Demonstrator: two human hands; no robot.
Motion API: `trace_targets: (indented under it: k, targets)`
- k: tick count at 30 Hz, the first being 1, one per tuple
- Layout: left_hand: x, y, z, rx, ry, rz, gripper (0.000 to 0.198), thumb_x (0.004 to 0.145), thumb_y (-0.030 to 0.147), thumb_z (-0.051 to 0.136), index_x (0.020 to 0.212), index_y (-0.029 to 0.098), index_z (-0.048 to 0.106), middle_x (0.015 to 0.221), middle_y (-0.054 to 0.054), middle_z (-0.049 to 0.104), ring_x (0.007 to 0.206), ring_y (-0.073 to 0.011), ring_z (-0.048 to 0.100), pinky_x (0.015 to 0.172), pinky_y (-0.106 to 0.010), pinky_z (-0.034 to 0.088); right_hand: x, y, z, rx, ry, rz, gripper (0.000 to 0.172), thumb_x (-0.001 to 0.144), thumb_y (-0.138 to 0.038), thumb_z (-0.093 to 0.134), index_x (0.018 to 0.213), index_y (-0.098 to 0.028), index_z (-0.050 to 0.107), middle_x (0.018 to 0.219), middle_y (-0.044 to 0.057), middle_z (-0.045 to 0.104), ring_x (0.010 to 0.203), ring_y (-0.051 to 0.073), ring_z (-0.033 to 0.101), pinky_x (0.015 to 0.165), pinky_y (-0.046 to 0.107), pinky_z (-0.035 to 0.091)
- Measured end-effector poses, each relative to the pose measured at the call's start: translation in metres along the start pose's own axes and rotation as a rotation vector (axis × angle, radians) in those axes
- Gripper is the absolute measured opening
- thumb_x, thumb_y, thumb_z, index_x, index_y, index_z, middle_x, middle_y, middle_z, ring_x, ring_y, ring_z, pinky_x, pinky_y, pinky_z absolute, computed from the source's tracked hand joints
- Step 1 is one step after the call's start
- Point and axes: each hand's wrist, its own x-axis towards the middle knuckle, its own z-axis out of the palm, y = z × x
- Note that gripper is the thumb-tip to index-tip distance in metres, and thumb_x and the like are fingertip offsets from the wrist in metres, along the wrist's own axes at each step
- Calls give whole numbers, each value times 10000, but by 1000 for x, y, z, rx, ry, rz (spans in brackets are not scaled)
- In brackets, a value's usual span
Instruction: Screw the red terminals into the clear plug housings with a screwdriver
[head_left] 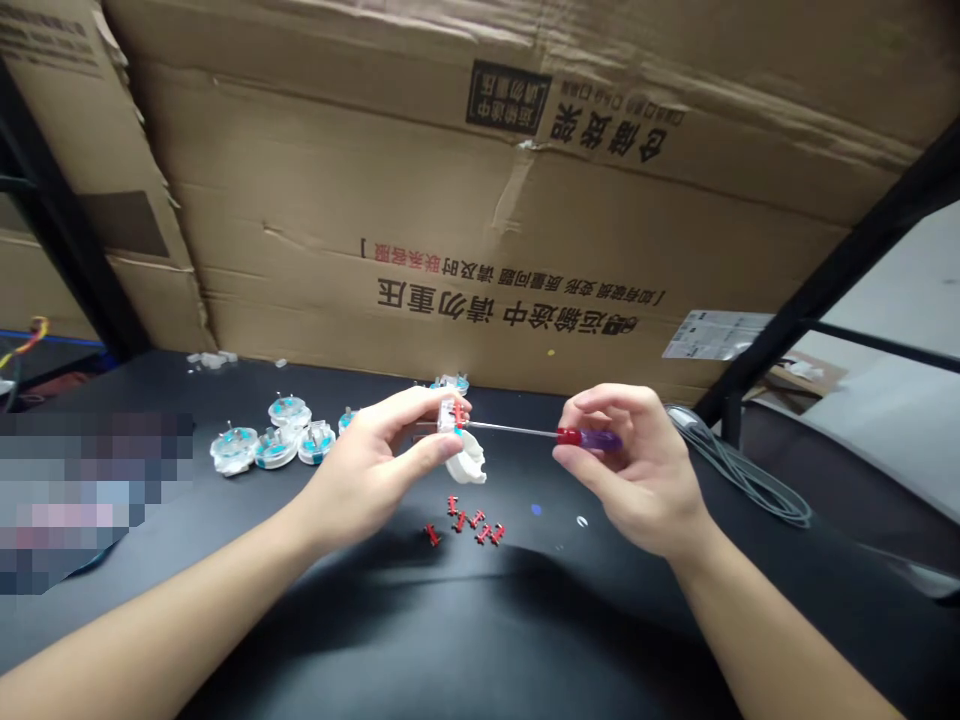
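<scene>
Head view: the person is bringing a purple-handled screwdriver up to a small white-and-red plug part, tip apparently touching it, though that's hard to tell from here. Left hand is pinching the part, fingers closed narrow on it, w/ a white round housing sitting just below. Right hand is gripping the screwdriver, fingers curled around the handle. Small red parts are lying on the desk below, clear-and-teal round assemblies are sitting to the left, and a grey cable is lying coiled on the right, w/ a cardboard box standing behind.
</scene>
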Motion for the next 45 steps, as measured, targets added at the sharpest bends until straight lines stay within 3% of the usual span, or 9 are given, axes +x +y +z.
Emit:
trace_targets:
  k: [4,9,13,39,45]
  targets:
    - [0,0,-1,24,3,7,251,928,354,659,1135,213,679,1073,-18,692,987,-165,654,892,-248,501,4,-4,-2,-183,-144,-81,132,919,-170,613,1015,-247,661,844,-2,656,711,112,601,624,225,489]
    - [-1,-1,1,31,-20,3,269,926,355,659,1139,191,670,1126,-56,697,1023,-204,661,933,-308,499,4,-2,-1,-218,-67,-109,104,926,-164,599,950,-219,684,773,-12,652,647,97,570,581,221,446]
    - [-2,-2,3,39,-32,18,278,917,363,668,1132,186,664,1166,-73,707,1060,-230,657,975,-344,484,4,-2,0,-208,-87,-110,103,920,-166,607,947,-211,695,767,-9,650,642,98,566,577,227,438]
    - [-3,-4,3,-13,-61,5,251,973,417,574,1079,223,692,1011,-14,692,955,-162,609,864,-242,474,5,-1,0,-189,-112,-89,136,924,-167,598,945,-191,730,764,13,648,630,109,559,568,253,436]
    - [-5,-8,4,-100,-87,-33,289,998,400,536,1161,215,686,1154,-51,714,1067,-206,638,917,-285,478,7,-2,1,-202,-111,-92,142,922,-170,596,936,-196,735,774,24,666,642,123,577,567,265,446]
